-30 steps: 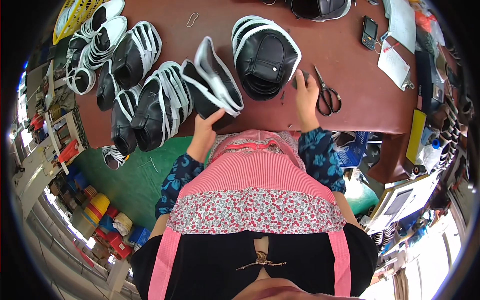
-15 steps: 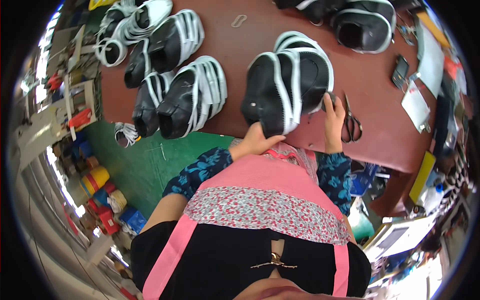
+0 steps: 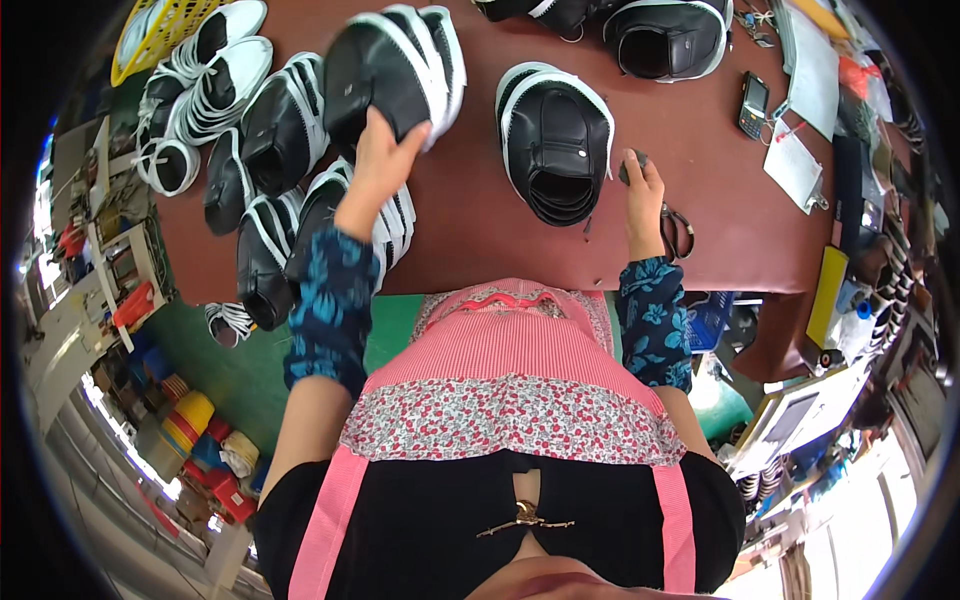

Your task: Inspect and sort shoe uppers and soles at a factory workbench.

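My left hand point(image 3: 380, 165) grips a nested stack of black shoe uppers point(image 3: 378, 72) with white edges, raised at the left above other stacks. Its thumb and fingers close on the near end. A second stack of uppers point(image 3: 562, 130) rests mid-table, heel openings toward me. Just right of it, my right hand point(image 3: 643, 205) pinches a small dark lump point(image 3: 633, 167) whose kind I cannot make out. Beside that wrist lie black-handled scissors point(image 3: 678, 236), partly hidden by it. Below the held stack, more black uppers point(image 3: 318, 215) stand in overlapping piles.
The brown table point(image 3: 460, 240) ends close in front of my apron. White laced uppers point(image 3: 225, 90) and a yellow basket point(image 3: 165, 35) occupy the far left. More black uppers point(image 3: 665, 45) stand at the back. A handheld device point(image 3: 753, 104) and a clipboard point(image 3: 795, 170) lie right.
My left hand has moved left and away from me, carrying some uppers off the middle group. The remaining stack now stands apart. My right hand still pinches the dark lump, slightly farther left.
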`<state>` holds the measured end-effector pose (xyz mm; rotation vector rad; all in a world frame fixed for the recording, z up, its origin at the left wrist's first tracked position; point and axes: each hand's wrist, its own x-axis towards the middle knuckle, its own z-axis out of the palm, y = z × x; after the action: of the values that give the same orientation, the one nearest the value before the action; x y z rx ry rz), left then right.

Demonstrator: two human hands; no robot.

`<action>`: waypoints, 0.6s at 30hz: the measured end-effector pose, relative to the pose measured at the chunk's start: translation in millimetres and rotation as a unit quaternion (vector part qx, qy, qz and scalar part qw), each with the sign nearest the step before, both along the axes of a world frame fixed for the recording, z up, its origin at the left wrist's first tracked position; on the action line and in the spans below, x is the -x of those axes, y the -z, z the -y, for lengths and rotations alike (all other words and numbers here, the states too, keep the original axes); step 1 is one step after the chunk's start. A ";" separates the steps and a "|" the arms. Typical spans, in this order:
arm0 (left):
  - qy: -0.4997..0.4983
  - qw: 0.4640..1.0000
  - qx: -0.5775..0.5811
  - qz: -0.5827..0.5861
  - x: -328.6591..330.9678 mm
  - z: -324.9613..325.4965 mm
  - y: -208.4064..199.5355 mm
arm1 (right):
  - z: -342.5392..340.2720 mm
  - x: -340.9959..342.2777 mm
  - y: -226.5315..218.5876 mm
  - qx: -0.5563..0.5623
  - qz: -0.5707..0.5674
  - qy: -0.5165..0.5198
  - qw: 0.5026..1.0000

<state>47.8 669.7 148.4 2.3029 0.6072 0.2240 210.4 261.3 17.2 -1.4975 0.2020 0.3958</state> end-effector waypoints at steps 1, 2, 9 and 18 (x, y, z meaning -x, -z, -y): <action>-0.013 0.996 -0.049 -0.080 -18.8 -13.5 9.0 | 4.3 -1.0 2.0 -0.005 -0.009 -0.024 1.000; 0.003 0.984 -0.111 -0.137 -27.3 -49.5 59.4 | 8.2 -0.1 3.1 -0.009 -0.020 -0.048 0.999; 0.047 0.952 -0.301 -0.045 -27.4 1.9 -3.6 | 3.3 13.0 1.1 0.030 -0.039 -0.043 0.998; -0.133 0.814 0.554 -0.111 82.7 162.1 -6.0 | -75.8 103.3 -146.8 -0.112 0.039 -0.284 0.952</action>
<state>-34.8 507.6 154.5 1.0999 0.8732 -0.2413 107.0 337.1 164.1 -1.3238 -0.3387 0.7898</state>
